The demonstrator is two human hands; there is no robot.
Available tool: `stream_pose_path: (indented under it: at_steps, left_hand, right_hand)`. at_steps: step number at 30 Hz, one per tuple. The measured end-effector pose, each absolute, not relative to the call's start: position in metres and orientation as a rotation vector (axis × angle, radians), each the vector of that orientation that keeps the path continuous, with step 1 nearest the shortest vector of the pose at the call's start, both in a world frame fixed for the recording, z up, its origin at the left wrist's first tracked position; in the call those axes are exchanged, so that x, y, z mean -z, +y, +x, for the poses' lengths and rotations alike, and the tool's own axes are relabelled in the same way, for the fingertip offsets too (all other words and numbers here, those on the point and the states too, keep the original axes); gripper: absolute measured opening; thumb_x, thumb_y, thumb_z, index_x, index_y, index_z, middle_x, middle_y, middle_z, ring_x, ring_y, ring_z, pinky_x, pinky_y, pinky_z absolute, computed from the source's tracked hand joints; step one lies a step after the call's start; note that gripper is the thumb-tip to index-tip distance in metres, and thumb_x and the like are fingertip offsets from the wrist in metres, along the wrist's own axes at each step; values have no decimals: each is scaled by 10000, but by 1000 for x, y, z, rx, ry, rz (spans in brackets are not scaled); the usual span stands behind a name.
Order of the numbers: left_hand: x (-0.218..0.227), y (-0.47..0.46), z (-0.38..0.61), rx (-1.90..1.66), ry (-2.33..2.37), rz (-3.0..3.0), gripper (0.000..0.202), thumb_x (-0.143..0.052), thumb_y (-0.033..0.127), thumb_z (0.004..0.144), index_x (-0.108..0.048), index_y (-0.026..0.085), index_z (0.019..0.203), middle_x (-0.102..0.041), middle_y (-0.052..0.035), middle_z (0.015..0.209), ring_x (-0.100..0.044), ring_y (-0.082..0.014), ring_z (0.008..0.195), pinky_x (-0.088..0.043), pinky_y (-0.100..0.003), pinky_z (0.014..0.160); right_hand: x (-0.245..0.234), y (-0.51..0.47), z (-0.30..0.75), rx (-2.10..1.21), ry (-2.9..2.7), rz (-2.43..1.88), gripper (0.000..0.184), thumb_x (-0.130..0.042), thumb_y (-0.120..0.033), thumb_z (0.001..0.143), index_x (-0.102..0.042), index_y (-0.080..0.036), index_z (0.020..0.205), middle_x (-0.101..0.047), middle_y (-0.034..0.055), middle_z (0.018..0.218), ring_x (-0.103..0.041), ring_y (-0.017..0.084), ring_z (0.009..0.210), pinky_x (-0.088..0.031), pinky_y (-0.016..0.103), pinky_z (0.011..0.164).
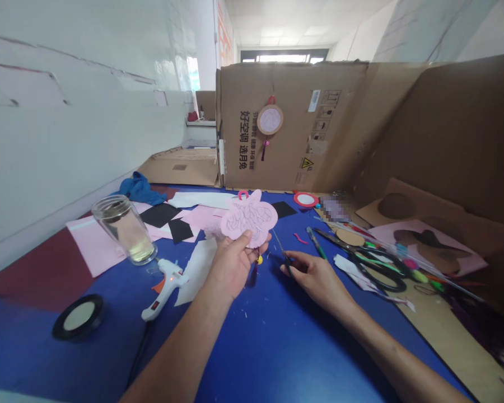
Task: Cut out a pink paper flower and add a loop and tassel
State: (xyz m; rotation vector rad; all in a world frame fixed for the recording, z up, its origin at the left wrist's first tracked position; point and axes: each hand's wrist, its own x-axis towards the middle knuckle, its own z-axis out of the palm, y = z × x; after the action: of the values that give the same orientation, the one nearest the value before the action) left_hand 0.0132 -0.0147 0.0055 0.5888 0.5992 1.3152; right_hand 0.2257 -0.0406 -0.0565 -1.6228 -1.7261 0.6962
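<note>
My left hand [235, 266] is closed on a pink flower-shaped paper ornament [252, 219], thumb on its front. Purple line drawing covers its face, and a pink loop [243, 195] shows at its top. Below the ornament hangs a yellow bead [259, 259] with a dark tassel. To the right of it, my right hand [313, 275] grips a thin pointed tool [288, 262] with a dark handle; its thin metallic end points up and left toward the ornament, apart from it. The fingers hide part of the handle, so I cannot tell its exact kind.
On the left are a glass jar [128, 229] with liquid, a glue gun [163, 288] with its lamp lit, and a tape roll [79, 316]. Large scissors [373, 263] and craft scraps crowd the right. A cardboard wall [294, 157] stands behind.
</note>
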Motion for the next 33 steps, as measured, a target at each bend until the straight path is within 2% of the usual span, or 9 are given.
stream_pose_path:
  at_steps: [7, 13, 19, 24, 33]
  left_hand:
    - [-4, -14, 15, -1250, 545, 575, 456, -703, 150, 981, -667, 190, 1434, -810, -190, 1253, -814, -307, 1060, -633, -419, 960]
    - [-4, -15, 15, -1236, 540, 582, 451, -678, 142, 1000, -666, 175, 1449, -808, -207, 1252, -816, -307, 1053, -633, -405, 942]
    - [-5, -14, 15, -1238, 548, 615, 430, -648, 113, 1003, -678, 183, 1427, -833, -169, 1186, -825, -281, 1017, -643, -404, 954]
    - [-6, -15, 15, -1245, 544, 607, 408, -659, 103, 988, -707, 156, 1390, -821, -203, 1207, -819, -308, 1055, -642, -414, 957]
    - [-4, -14, 15, -1235, 530, 602, 361, -681, 105, 985, -739, 173, 1334, -821, -198, 1217, -809, -311, 1100, -643, -410, 961]
  right_hand:
    - [44, -48, 228, -570, -1882, -1703, 402, -648, -477, 978, -833, -227, 1234, -769, 17, 781, -645, 207, 670, -423, 294, 629]
    - [42, -50, 229, -516, -1853, -1757, 396, -666, -460, 966, -820, -252, 1265, -842, 61, 954, -764, 261, 842, -487, 322, 740]
    - [42, -50, 229, -502, -1892, -1756, 385, -653, -477, 970, -834, -250, 1223, -831, 62, 912, -749, 257, 800, -467, 321, 704]
    - [42, -50, 229, -498, -1891, -1751, 383, -657, -486, 971, -838, -247, 1209, -814, 47, 855, -739, 247, 773, -464, 314, 692]
    - [43, -49, 231, -518, -1897, -1738, 396, -657, -493, 966, -840, -249, 1218, -815, 45, 850, -731, 245, 764, -458, 312, 675]
